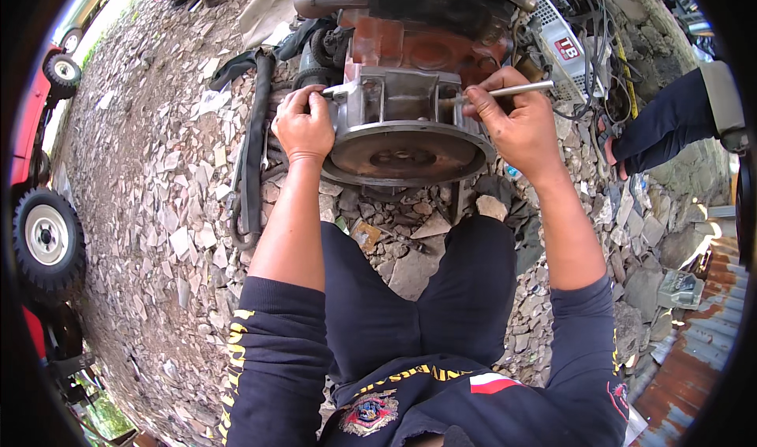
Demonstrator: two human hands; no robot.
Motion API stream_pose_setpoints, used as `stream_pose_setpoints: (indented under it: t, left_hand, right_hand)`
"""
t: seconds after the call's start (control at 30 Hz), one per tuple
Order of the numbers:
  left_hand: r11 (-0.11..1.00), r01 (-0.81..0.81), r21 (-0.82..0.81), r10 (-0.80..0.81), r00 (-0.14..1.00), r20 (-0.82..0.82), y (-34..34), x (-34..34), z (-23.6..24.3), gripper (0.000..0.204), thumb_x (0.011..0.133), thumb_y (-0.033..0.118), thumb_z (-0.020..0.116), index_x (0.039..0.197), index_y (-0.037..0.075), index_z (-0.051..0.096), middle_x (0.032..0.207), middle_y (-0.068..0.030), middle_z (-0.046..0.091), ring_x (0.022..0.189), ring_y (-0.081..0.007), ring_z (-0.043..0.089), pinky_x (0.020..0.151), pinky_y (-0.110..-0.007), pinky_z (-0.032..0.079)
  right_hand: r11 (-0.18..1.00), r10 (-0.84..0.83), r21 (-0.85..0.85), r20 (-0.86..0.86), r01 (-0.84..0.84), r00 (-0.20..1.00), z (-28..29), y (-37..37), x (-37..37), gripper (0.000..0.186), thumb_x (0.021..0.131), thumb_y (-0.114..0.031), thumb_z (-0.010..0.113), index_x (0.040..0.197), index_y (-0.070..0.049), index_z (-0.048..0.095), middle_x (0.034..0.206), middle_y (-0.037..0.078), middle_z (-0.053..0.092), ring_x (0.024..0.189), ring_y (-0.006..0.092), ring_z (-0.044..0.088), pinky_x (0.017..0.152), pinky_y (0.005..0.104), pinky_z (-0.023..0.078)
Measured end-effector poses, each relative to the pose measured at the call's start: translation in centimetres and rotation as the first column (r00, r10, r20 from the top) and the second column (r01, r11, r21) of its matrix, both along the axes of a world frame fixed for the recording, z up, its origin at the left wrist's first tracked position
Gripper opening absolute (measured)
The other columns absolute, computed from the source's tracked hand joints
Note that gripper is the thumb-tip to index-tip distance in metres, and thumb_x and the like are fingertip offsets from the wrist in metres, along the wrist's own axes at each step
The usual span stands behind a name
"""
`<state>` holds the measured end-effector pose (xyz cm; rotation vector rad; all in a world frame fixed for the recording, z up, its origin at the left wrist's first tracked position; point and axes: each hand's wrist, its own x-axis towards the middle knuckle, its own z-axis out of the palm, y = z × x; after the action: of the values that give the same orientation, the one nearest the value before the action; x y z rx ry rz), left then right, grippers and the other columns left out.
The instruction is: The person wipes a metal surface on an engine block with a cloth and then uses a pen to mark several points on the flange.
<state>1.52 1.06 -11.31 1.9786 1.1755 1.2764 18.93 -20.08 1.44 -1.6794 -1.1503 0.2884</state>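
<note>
In front of my knees stands an engine with an orange-red block [426,45] and a grey metal bell housing [398,100]. The housing's round flange faces me, with a brown, rusty disc [402,159] inside it. At the housing's left side my left hand [303,124] is closed, its fingers curled away from me; what they grip is mostly hidden, though a bit of silvery metal shows by the fingertips. On the right side my right hand [516,120] holds a slim silver metal rod [524,89], which sticks out to the right past the fingers.
Broken stone and tile pieces [173,203] cover the ground. Dark hoses [256,147] lie left of the engine. A white perforated panel [556,41] and cables are at the right, near another person's leg [670,124]. Red vehicles with black tyres [49,234] stand far left; rusty corrugated sheet [694,368] lies lower right.
</note>
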Motion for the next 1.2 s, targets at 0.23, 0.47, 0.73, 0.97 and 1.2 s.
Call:
stream_pose_setpoints:
  t: [0.23, 0.47, 0.73, 0.97, 1.2]
  left_hand:
    - [0.999, -0.004, 0.041, 0.006, 0.999, -0.033, -0.5, 0.2, 0.5, 0.021, 0.087, 0.021, 0.056, 0.094, 0.012, 0.074, 0.095, -0.0088, 0.07, 0.095, -0.0286, 0.065, 0.087, -0.037, 0.049]
    - [1.0, 0.001, 0.002, -0.001, 1.0, -0.008, -0.2, 0.4, -0.1, 0.019, 0.085, 0.024, 0.058, 0.089, 0.018, 0.075, 0.096, -0.0031, 0.07, 0.097, -0.0247, 0.062, 0.094, -0.04, 0.04]
    - [1.0, 0.001, -0.013, -0.001, 1.0, 0.0, -0.3, 0.3, -0.1, 0.018, 0.084, 0.026, 0.058, 0.088, 0.021, 0.075, 0.097, -0.0002, 0.069, 0.099, -0.0228, 0.061, 0.099, -0.041, 0.034]
    - [1.0, -0.009, -0.017, 0.009, 1.0, 0.001, -0.3, 0.2, -0.1, 0.019, 0.084, 0.027, 0.057, 0.087, 0.021, 0.075, 0.096, 0.0005, 0.07, 0.099, -0.0233, 0.061, 0.1, -0.042, 0.034]
    - [1.0, -0.01, 0.0, 0.01, 1.0, 0.008, -0.3, 0.4, -0.1, 0.019, 0.084, 0.027, 0.057, 0.087, 0.021, 0.075, 0.096, 0.001, 0.069, 0.099, -0.0225, 0.061, 0.1, -0.042, 0.033]
  right_hand:
    - [0.967, 0.183, -0.243, 0.464, -0.074, 0.867, 0.1, 3.6, -0.3, 0.015, 0.091, -0.019, 0.065, 0.09, -0.004, 0.064, 0.073, 0.017, 0.065, 0.068, 0.0341, 0.064, 0.061, 0.0365, 0.049]
    - [0.979, 0.166, -0.172, 0.374, -0.108, 0.912, 0.3, 3.4, 0.8, 0.015, 0.09, -0.018, 0.067, 0.092, -0.004, 0.064, 0.067, 0.013, 0.063, 0.059, 0.0253, 0.065, 0.054, 0.0333, 0.046]
    - [0.971, 0.168, -0.222, 0.39, -0.085, 0.905, 0.3, 3.2, -0.6, 0.012, 0.089, -0.015, 0.068, 0.088, -0.003, 0.064, 0.064, 0.015, 0.06, 0.057, 0.031, 0.06, 0.054, 0.0359, 0.045]
    - [0.968, 0.166, -0.238, 0.385, -0.076, 0.908, -0.2, 3.8, -0.2, 0.015, 0.09, -0.017, 0.068, 0.086, -0.002, 0.063, 0.06, 0.013, 0.058, 0.051, 0.0258, 0.059, 0.052, 0.0336, 0.044]
    - [0.956, 0.019, -0.286, 0.273, 0.062, 0.962, 0.1, 3.8, -0.5, 0.014, 0.091, -0.018, 0.068, 0.088, -0.005, 0.064, 0.063, 0.007, 0.061, 0.055, 0.0164, 0.06, 0.053, 0.0293, 0.045]
